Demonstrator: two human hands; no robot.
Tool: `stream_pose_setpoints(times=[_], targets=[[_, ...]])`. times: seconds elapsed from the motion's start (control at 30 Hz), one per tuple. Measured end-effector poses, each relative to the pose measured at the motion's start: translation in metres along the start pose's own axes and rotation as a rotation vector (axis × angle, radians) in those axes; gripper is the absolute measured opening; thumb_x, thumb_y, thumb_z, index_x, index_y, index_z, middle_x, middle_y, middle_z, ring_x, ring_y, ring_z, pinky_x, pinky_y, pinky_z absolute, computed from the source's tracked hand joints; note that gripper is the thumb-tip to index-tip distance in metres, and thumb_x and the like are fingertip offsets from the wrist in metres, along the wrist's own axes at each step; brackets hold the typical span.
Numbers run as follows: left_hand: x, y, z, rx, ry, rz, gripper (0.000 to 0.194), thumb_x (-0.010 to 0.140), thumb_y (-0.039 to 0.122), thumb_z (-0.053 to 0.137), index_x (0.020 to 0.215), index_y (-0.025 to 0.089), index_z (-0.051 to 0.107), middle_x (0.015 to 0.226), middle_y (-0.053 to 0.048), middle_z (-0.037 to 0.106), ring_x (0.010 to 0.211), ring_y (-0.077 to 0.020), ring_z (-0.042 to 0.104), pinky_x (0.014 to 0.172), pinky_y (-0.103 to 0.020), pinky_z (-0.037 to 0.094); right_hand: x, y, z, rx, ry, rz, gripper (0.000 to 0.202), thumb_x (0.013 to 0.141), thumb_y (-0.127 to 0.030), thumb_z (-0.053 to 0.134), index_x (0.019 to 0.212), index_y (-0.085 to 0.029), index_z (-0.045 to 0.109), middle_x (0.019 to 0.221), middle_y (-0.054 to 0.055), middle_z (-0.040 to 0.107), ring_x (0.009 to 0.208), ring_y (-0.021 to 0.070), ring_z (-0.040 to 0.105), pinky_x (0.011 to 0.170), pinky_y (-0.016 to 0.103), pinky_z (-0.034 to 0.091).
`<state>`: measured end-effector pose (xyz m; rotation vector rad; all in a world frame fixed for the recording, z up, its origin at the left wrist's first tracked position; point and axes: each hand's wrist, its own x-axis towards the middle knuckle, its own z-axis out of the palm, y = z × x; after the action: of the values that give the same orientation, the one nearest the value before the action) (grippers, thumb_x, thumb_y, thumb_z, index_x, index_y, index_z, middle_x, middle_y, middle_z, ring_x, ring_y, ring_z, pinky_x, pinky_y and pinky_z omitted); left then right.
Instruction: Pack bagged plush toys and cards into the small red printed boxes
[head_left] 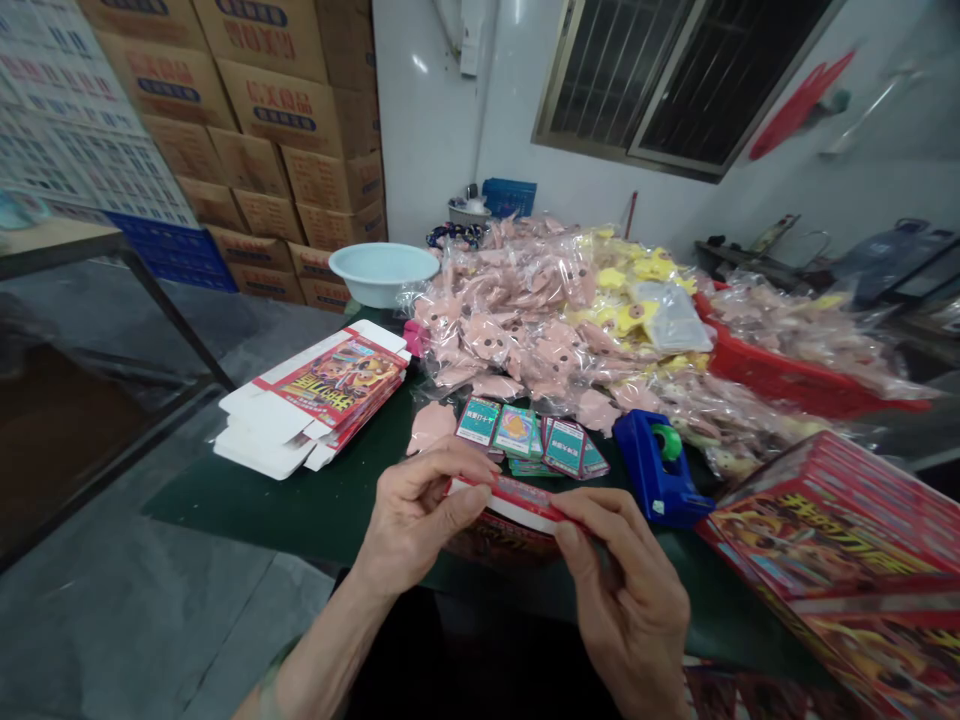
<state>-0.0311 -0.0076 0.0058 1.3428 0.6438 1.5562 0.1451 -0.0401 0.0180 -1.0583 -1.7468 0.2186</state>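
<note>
Both hands pinch one red box [517,505] at the near table edge: left hand [416,510] closed on its left end, right hand [626,590] on its right end. Its long axis runs left to right between them, tilted slightly down rightward. Red-and-white printed card, top flap edge up. Card packs [525,440] and a blue tape dispenser [652,470] lie just beyond.
</note>
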Motion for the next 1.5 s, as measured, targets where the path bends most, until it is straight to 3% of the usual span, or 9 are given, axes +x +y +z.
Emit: stream_pose_setpoints(times=[0.3, 0.67, 0.83, 1.0, 1.13, 1.23, 1.3, 1.4, 1.5], targets=[[0.009, 0.003, -0.014, -0.085, -0.153, -0.089, 0.009, 0.076, 0.019, 0.067, 0.082, 0.019, 0.073, 0.092, -0.009, 0.065, 0.083, -0.0189, 0.061, 0.067, -0.028, 0.049, -0.006, -0.005, 0.005, -0.092, 0.074, -0.068, 0.025, 0.084, -0.006, 0.053, 0.102, -0.021, 0.063, 0.095, 0.005, 0.058, 0.084, 0.0127, 0.059, 0.068, 0.023, 0.050], [-0.002, -0.011, -0.014, 0.019, -0.166, 0.115, 0.011, 0.080, 0.025, 0.064, 0.089, 0.022, 0.070, 0.097, -0.010, 0.065, 0.085, -0.0214, 0.063, 0.072, -0.034, 0.051, -0.028, 0.007, 0.005, -0.266, 0.032, -0.207, 0.046, 0.085, -0.009, 0.055, 0.127, -0.025, 0.052, 0.116, 0.010, 0.054, 0.101, 0.0164, 0.057, 0.076, 0.026, 0.054], [-0.005, -0.018, -0.010, 0.081, -0.169, 0.137, 0.049, 0.062, 0.021, 0.081, 0.107, 0.025, 0.062, 0.104, -0.009, 0.064, 0.098, -0.0255, 0.060, 0.080, -0.036, 0.051, -0.037, 0.011, 0.025, -0.295, 0.110, -0.201, 0.056, 0.084, -0.006, 0.052, 0.137, -0.020, 0.041, 0.130, 0.014, 0.045, 0.116, 0.0214, 0.050, 0.084, 0.032, 0.054], [-0.004, -0.011, -0.008, 0.248, -0.189, 0.179, 0.032, 0.072, 0.011, 0.070, 0.099, 0.026, 0.064, 0.094, -0.004, 0.066, 0.084, -0.0182, 0.065, 0.071, -0.029, 0.053, -0.033, 0.012, 0.030, -0.175, 0.143, -0.190, 0.049, 0.084, -0.005, 0.051, 0.130, -0.021, 0.048, 0.126, 0.012, 0.047, 0.113, 0.0203, 0.052, 0.087, 0.034, 0.052], [-0.009, -0.008, -0.006, 0.535, -0.006, 0.272, 0.030, 0.067, 0.010, 0.074, 0.094, 0.023, 0.066, 0.093, -0.003, 0.067, 0.079, -0.0158, 0.066, 0.064, -0.023, 0.054, -0.021, 0.032, 0.004, -0.075, 0.151, -0.036, 0.045, 0.086, -0.019, 0.053, 0.130, -0.018, 0.044, 0.123, 0.015, 0.049, 0.100, 0.0203, 0.060, 0.075, 0.034, 0.055], [-0.012, -0.016, -0.005, 0.620, 0.154, 0.337, 0.030, 0.067, 0.011, 0.074, 0.093, 0.023, 0.065, 0.092, -0.001, 0.066, 0.076, -0.0148, 0.064, 0.063, -0.022, 0.053, -0.013, 0.069, -0.037, -0.244, 0.343, 0.241, 0.025, 0.085, -0.027, 0.053, 0.105, -0.015, 0.060, 0.087, 0.007, 0.062, 0.068, 0.0147, 0.061, 0.062, 0.028, 0.051], [-0.012, -0.024, -0.005, 0.596, 0.177, 0.371, 0.032, 0.067, 0.010, 0.073, 0.094, 0.024, 0.065, 0.091, -0.001, 0.067, 0.075, -0.0148, 0.063, 0.063, -0.024, 0.054, -0.007, 0.099, -0.068, -0.395, 0.411, 0.464, 0.024, 0.084, -0.035, 0.051, 0.084, -0.014, 0.063, 0.065, 0.003, 0.059, 0.057, 0.0149, 0.055, 0.059, 0.028, 0.047], [-0.011, -0.030, -0.005, 0.556, 0.160, 0.392, 0.035, 0.066, 0.009, 0.072, 0.097, 0.024, 0.064, 0.092, -0.001, 0.067, 0.077, -0.0153, 0.062, 0.064, -0.025, 0.054, 0.003, 0.137, -0.100, -0.485, 0.313, 0.656, 0.023, 0.078, -0.031, 0.052, 0.080, -0.013, 0.067, 0.068, 0.007, 0.064, 0.063, 0.0194, 0.059, 0.064, 0.031, 0.045], [-0.011, -0.030, -0.004, 0.542, 0.145, 0.396, 0.036, 0.066, 0.008, 0.073, 0.098, 0.024, 0.063, 0.093, -0.001, 0.066, 0.079, -0.0155, 0.062, 0.066, -0.026, 0.054, 0.012, 0.155, -0.111, -0.500, 0.200, 0.742, 0.012, 0.070, -0.023, 0.060, 0.072, -0.017, 0.070, 0.066, 0.006, 0.066, 0.070, 0.0223, 0.062, 0.069, 0.032, 0.043]])
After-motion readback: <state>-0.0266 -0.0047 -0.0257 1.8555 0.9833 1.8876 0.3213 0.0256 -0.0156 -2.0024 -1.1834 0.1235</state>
